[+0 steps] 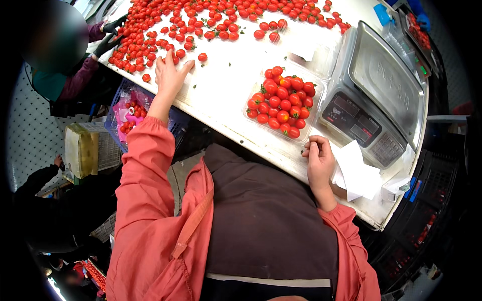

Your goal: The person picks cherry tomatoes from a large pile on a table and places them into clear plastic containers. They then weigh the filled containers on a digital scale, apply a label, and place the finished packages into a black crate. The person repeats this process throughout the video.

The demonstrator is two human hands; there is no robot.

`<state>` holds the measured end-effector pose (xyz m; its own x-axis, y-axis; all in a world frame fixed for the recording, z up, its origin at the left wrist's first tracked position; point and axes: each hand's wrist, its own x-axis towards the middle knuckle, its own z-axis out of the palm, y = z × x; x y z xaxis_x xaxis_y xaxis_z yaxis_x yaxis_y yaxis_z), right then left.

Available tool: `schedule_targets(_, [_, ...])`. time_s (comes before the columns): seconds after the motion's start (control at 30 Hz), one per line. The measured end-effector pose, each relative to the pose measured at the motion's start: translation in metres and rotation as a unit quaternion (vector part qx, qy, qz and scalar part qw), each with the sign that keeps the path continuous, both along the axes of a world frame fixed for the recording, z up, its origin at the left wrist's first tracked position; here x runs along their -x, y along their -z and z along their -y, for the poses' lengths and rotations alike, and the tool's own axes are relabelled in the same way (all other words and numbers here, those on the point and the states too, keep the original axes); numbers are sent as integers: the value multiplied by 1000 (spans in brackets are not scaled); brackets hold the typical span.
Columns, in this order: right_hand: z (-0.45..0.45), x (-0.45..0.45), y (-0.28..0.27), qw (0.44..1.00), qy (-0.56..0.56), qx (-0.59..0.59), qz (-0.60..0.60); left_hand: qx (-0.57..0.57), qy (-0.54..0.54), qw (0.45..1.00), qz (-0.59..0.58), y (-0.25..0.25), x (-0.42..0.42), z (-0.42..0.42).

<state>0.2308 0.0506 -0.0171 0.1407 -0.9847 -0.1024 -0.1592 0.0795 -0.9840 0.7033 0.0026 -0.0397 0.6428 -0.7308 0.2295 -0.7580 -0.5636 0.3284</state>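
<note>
My left hand (171,73) reaches over the white table among loose cherry tomatoes (180,53), its fingers spread around one or two of them; whether it grips any cannot be told. My right hand (319,156) rests by the near corner of a clear plastic clamshell box (260,126), fingers curled with the thumb against them; nothing plain shows between them. Red cherry tomatoes (283,102) fill the box's near half, some with green stems. Its clear lid (308,49) lies folded back on the table. A larger spread of tomatoes (150,22) covers the far side.
Right of the box stands a digital scale (388,82) with a metal pan. White paper sheets (359,173) lie by my right hand. Below the table's left edge is a blue basket (116,109) with a pink bag. A co-worker's dark-gloved hands (107,41) touch the tomatoes at the upper left.
</note>
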Motion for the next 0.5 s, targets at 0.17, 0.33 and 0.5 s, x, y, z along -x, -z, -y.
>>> schedule_targets(0.17, [1, 0, 1, 1000, 5, -8, -7, -28, 62, 998, 6, -16, 32, 45])
schedule_targets(0.33, [1, 1, 5, 1000, 7, -7, -12, -33, 172, 979, 100, -19, 71, 62])
schedule_targets(0.5, [2, 2, 5, 1000, 1, -2, -13, 28, 231, 963, 137, -3, 67, 56])
